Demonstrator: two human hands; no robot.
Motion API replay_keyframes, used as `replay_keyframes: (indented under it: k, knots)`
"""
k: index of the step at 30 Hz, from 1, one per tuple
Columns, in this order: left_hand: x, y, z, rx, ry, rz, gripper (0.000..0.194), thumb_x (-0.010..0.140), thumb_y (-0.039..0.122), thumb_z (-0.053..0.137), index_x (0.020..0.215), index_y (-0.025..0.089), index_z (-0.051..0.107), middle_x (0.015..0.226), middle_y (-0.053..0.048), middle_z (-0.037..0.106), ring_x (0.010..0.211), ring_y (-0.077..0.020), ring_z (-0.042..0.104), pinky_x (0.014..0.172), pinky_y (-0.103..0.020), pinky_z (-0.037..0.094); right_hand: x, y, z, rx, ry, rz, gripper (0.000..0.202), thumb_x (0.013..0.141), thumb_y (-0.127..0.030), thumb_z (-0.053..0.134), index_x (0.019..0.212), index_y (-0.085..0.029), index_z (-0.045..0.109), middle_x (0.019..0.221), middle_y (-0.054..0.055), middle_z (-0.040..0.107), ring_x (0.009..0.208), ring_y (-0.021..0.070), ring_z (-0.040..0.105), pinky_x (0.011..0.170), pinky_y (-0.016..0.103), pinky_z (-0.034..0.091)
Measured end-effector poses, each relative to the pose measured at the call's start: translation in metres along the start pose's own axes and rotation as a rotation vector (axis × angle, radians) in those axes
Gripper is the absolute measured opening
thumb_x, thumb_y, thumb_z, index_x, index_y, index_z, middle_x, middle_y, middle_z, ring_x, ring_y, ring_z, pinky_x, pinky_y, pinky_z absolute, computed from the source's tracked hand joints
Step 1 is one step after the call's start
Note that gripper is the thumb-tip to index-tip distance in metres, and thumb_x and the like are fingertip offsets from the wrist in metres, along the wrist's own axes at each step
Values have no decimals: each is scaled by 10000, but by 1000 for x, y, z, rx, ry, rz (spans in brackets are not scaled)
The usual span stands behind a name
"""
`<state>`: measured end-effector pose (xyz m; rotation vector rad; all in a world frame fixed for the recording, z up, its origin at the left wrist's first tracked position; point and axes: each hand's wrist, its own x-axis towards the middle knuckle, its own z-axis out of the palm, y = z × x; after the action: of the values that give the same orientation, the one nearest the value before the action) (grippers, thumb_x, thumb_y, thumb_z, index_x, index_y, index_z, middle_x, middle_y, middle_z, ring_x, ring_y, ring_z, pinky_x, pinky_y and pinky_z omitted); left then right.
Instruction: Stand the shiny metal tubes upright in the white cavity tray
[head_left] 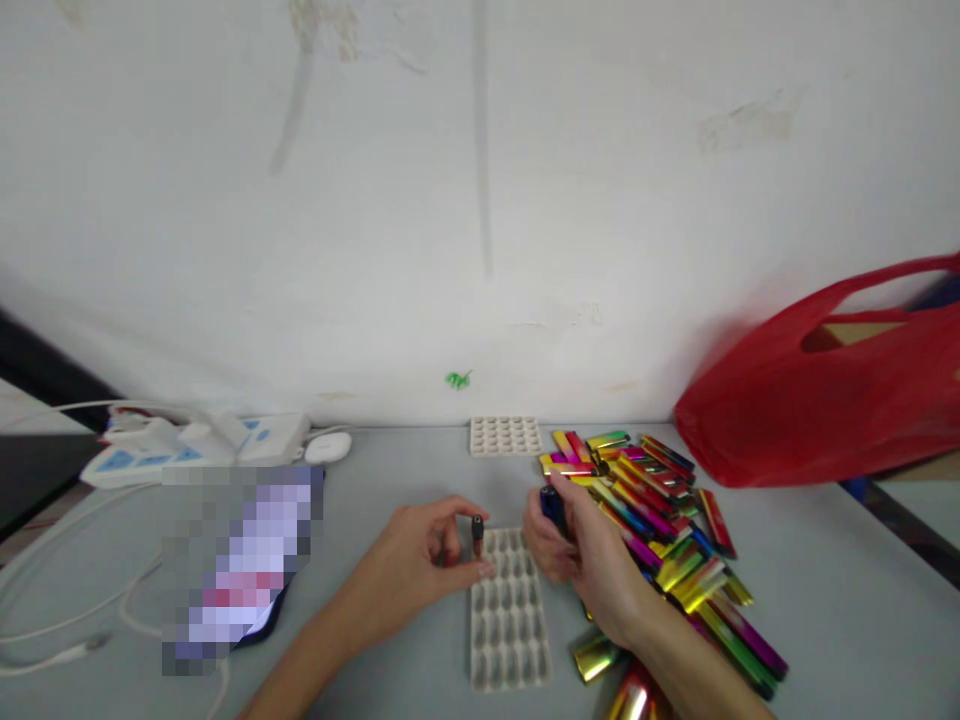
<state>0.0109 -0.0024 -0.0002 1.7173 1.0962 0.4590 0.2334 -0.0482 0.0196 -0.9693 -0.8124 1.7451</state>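
Between thumb and fingers, my left hand [420,560] grips a small dark-topped cylinder [478,532], held upright at the upper left corner of a pale tray with rows of oval cavities [510,625]. To the right of that tray's upper part, my right hand [581,545] is closed around a dark blue lighter-like object [553,505]. Shiny multicoloured slim pieces [637,490] lie in a pile beside and behind my right hand. Whether the tray's cavities hold anything is too blurred to tell.
A second pale tray [505,437] rests by the wall. On the left are a pixelated phone [247,570], a power strip [274,437], white cables and a white case [328,447]. A red bag [825,400] stands at the right.
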Motion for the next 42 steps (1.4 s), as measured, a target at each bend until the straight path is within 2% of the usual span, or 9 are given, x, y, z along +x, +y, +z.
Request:
replay_keyframes:
  k: [7, 14, 25, 30, 36, 42]
  knots:
    - [-2, 3, -1, 10, -9, -30, 506, 793, 423, 915, 1227, 193, 792, 676, 76, 571, 598, -130, 501, 568, -232, 375, -1, 15, -2, -116, 65, 23, 566, 969, -712, 548, 658, -251, 442, 556, -95, 268, 491, 94, 170, 459, 274, 124]
    - [-2, 4, -1, 12, -43, -44, 490, 795, 442, 931, 1183, 176, 793, 677, 75, 580, 606, -126, 502, 564, -238, 349, -3, 13, -1, -156, 107, 38, 526, 933, -698, 553, 670, -261, 425, 573, -96, 265, 497, 95, 169, 450, 268, 104]
    - [-3, 5, -2, 19, -62, -48, 510, 803, 422, 938, 1211, 160, 780, 695, 83, 594, 614, -124, 500, 591, -259, 347, 1, 4, 3, -114, 112, 109, 668, 810, -853, 632, 629, -250, 410, 542, -117, 236, 476, 64, 125, 464, 261, 77]
    - [-4, 4, -2, 27, -77, -54, 502, 797, 399, 935, 1213, 166, 778, 714, 78, 629, 627, -127, 518, 589, -259, 344, 0, 4, 0, -59, 42, 95, 600, 848, -770, 638, 646, -249, 419, 559, -118, 238, 490, 68, 114, 470, 258, 92]
    - [-3, 5, -3, 61, -79, -44, 487, 790, 415, 938, 1182, 169, 785, 757, 48, 706, 653, -147, 560, 608, -269, 370, -1, 8, 0, -72, 72, 64, 510, 888, -668, 580, 643, -256, 406, 562, -107, 239, 491, 78, 107, 456, 262, 86]
    - [-4, 6, -3, 81, -83, -35, 417, 789, 396, 925, 1115, 171, 792, 813, 23, 763, 622, -130, 521, 589, -267, 354, -3, 10, 0, -89, 95, 67, 465, 891, -626, 560, 654, -257, 406, 573, -101, 242, 499, 86, 122, 452, 261, 83]
